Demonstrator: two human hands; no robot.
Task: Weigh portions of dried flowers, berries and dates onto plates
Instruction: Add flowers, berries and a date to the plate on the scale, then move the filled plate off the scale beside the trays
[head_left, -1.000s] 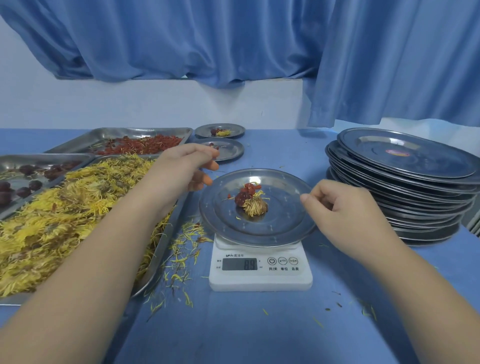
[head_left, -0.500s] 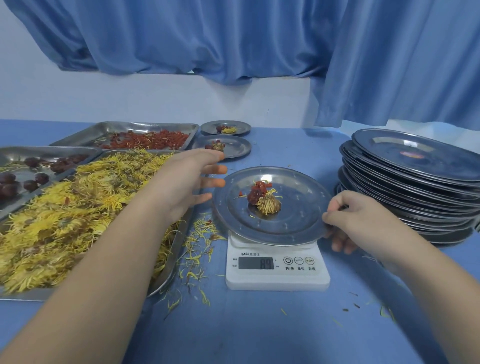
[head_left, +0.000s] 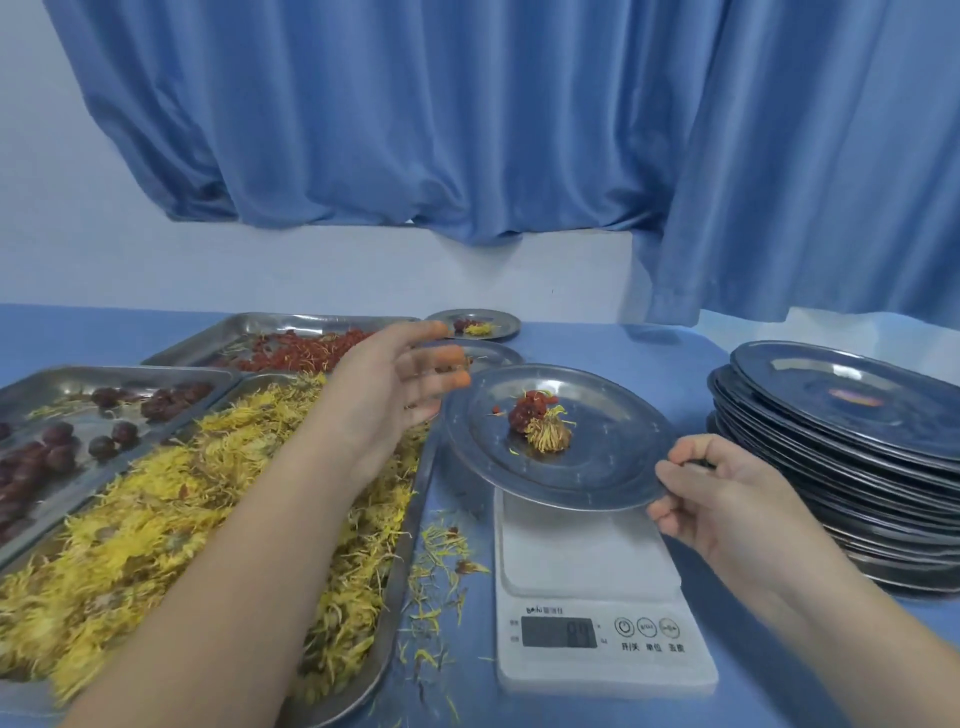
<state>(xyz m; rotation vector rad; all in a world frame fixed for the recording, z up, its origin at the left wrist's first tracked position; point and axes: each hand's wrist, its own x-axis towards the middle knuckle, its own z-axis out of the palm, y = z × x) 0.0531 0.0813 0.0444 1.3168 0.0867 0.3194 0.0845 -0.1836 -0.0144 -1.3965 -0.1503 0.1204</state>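
The only view rides on the person's head, facing forward and down across the blue table (head_left: 623, 353) toward the curtain (head_left: 415, 130) at the far wall. It sits close over the work: both forearms (head_left: 234, 571) enter from the bottom edge, plate (head_left: 613, 457) and scale (head_left: 587, 561) lie just right of centre, trays (head_left: 401, 566) run off the left edge, the plate stack (head_left: 841, 415) off the right.

yellow dried flowers (head_left: 171, 514), red berries (head_left: 306, 349), blue curtain (head_left: 467, 119)

I see open table (head_left: 613, 348) behind the scale (head_left: 582, 551); the plate stack (head_left: 841, 467) walls off the right, the flower tray (head_left: 402, 571) the left.
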